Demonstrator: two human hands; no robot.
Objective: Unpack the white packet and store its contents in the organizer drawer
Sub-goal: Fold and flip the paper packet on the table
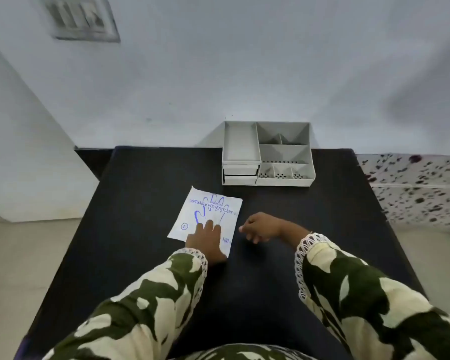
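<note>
White packet printed with a blue hand outline lies flat near the middle of the frame on the black surface, its lower edge pinned under the left hand, whose fingers spread flat on it. Just right of the packet, apart from it, the right hand rests with fingers loosely curled, gripping nothing. Above both, clear of them, stands the grey organizer, its open compartments bare and its two small drawers at lower left shut.

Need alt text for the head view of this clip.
A person's left hand lies flat on a white packet printed with a blue glove outline, on a black table. The right hand rests loosely curled beside it. A grey organizer stands behind, drawers closed.
</note>
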